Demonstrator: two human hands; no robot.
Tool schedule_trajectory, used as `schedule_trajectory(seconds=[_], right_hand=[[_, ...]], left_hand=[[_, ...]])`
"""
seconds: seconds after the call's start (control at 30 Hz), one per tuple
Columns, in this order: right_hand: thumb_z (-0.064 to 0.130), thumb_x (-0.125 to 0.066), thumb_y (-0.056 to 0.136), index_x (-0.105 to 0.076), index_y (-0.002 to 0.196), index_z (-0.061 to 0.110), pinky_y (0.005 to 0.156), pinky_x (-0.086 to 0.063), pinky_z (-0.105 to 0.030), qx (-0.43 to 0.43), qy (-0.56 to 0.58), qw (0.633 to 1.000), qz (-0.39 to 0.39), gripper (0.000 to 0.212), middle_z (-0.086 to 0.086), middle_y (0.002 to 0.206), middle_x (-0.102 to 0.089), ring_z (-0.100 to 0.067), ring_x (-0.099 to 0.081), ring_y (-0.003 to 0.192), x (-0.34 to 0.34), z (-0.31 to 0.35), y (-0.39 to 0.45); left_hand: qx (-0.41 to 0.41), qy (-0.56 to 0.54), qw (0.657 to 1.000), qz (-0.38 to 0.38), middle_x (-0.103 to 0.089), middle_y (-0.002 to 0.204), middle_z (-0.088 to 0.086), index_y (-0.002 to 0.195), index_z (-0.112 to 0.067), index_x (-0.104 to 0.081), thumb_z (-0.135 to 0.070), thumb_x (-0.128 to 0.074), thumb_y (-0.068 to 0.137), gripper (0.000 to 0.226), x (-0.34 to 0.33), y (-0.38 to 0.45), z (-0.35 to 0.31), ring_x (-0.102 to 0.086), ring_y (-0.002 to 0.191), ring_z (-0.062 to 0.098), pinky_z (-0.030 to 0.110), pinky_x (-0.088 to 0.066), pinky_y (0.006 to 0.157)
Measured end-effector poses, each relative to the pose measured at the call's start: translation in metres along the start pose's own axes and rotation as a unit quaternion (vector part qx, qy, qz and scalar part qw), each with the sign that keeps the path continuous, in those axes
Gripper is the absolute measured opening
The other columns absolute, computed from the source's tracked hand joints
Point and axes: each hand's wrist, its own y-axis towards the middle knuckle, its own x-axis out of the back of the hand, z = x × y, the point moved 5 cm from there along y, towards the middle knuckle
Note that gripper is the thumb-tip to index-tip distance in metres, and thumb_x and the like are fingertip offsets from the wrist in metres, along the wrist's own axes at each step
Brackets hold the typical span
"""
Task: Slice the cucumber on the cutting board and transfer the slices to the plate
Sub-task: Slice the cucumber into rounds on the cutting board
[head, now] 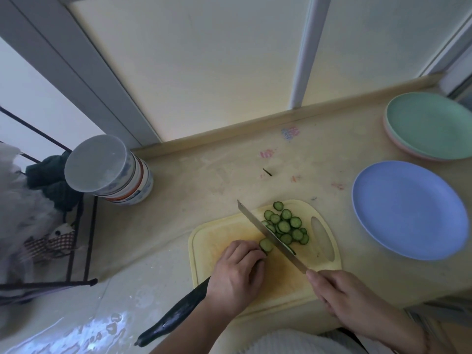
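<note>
A long dark cucumber point(178, 315) lies slanted across the yellow cutting board point(281, 284), its tail hanging off the near left edge. My left hand point(236, 274) grips it near the cut end point(266, 245). My right hand point(342, 295) holds the handle of a knife point(268, 233), whose blade is raised just right of the cut end. Several green slices point(286, 226) lie piled on the board right of the blade. An empty blue plate point(408, 210) sits to the right of the board.
A green plate point(431, 123) stacked on a pink one stands at the back right. A lidded round container point(109, 169) sits at the back left beside a black wire rack point(76, 251). The counter at the near left looks wet.
</note>
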Motion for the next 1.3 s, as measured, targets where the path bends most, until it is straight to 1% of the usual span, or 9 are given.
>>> schedule_trajectory(seconds=[0.3,0.43,0.53,0.67,0.77,0.93,1.03,1.17,1.3], right_hand=[[0.078,-0.032,0.077,-0.041,0.06,0.019,0.048,-0.031,-0.023,0.033,-0.127,0.988,-0.082,0.062,0.003,0.049,-0.041,-0.007,-0.041,0.045,0.016,-0.002,-0.003],[0.082,-0.014,0.077,-0.039,0.068,0.026,0.048,-0.037,-0.022,0.037,-0.308,0.944,-0.115,0.061,0.003,0.055,-0.051,-0.01,-0.054,0.052,0.018,0.002,0.001],[0.081,-0.007,0.077,-0.04,0.077,0.03,0.048,-0.035,-0.022,0.05,-0.378,0.917,-0.115,0.06,0.006,0.06,-0.049,-0.01,-0.052,0.058,0.018,0.005,0.006],[0.08,-0.003,0.078,-0.04,0.082,0.031,0.053,-0.038,-0.027,0.076,-0.403,0.904,-0.118,0.062,0.007,0.061,-0.044,-0.011,-0.051,0.06,0.015,0.009,0.009],[0.079,-0.001,0.078,-0.037,0.084,0.031,0.053,-0.036,-0.029,0.097,-0.421,0.893,-0.127,0.06,0.006,0.068,-0.051,-0.014,-0.063,0.068,0.013,0.008,0.012],[0.077,0.008,0.076,-0.04,0.089,0.031,0.048,-0.029,-0.03,0.127,-0.473,0.862,-0.128,0.068,0.004,0.082,-0.067,-0.015,-0.066,0.073,0.013,0.004,0.014],[0.076,0.012,0.074,-0.05,0.098,0.03,0.047,-0.03,-0.03,0.143,-0.477,0.855,-0.142,0.081,0.003,0.083,-0.068,-0.015,-0.067,0.072,0.012,0.001,0.014],[0.077,0.01,0.08,-0.058,0.089,0.028,0.044,-0.03,-0.03,0.164,-0.483,0.838,-0.194,0.084,0.002,0.066,-0.066,-0.016,-0.065,0.057,0.013,-0.003,0.014],[0.078,0.009,0.08,-0.057,0.089,0.028,0.046,-0.031,-0.031,0.171,-0.467,0.841,-0.213,0.083,0.001,0.068,-0.067,-0.018,-0.066,0.06,0.013,-0.008,0.012]], left_hand=[[-0.078,-0.012,0.997,-0.012,-0.064,0.098,0.0,0.095,-0.013,-0.069,-0.011,-0.072,0.085,0.011,0.008,-0.007,-0.008,-0.06,0.09,0.023,0.037,-0.052,0.081],[-0.107,-0.011,0.994,-0.035,-0.061,0.091,0.0,0.091,-0.018,-0.058,-0.024,-0.072,0.086,0.015,0.016,-0.006,-0.019,-0.057,0.083,0.022,0.037,-0.049,0.074],[-0.115,0.038,0.991,-0.057,-0.06,0.085,-0.002,0.085,-0.021,-0.053,-0.036,-0.071,0.087,0.024,0.023,0.009,-0.028,-0.054,0.078,0.022,0.034,-0.046,0.07],[-0.099,0.112,0.989,-0.014,-0.054,0.074,-0.005,0.073,-0.018,-0.055,-0.051,-0.064,0.093,0.039,0.018,0.031,-0.028,-0.049,0.07,0.021,0.034,-0.04,0.065],[-0.085,0.145,0.984,0.054,-0.051,0.069,-0.006,0.069,-0.02,-0.053,-0.057,-0.059,0.093,0.044,0.006,0.042,-0.022,-0.047,0.066,0.018,0.032,-0.04,0.06],[-0.02,0.091,0.981,0.171,-0.053,0.069,-0.007,0.071,-0.02,-0.053,-0.059,-0.057,0.087,0.041,-0.005,0.055,-0.013,-0.045,0.067,0.013,0.025,-0.032,0.058],[0.047,0.04,0.972,0.226,-0.049,0.078,-0.007,0.076,-0.02,-0.047,-0.053,-0.07,0.086,0.041,-0.01,0.064,-0.01,-0.042,0.076,0.012,0.027,-0.029,0.062],[0.11,0.008,0.967,0.229,-0.049,0.081,-0.006,0.08,-0.018,-0.047,-0.046,-0.077,0.083,0.042,-0.014,0.073,-0.005,-0.042,0.074,0.015,0.029,-0.027,0.061],[0.132,-0.006,0.964,0.229,-0.05,0.08,-0.006,0.079,-0.018,-0.049,-0.043,-0.081,0.08,0.04,-0.019,0.079,-0.001,-0.042,0.068,0.013,0.027,-0.028,0.058]])
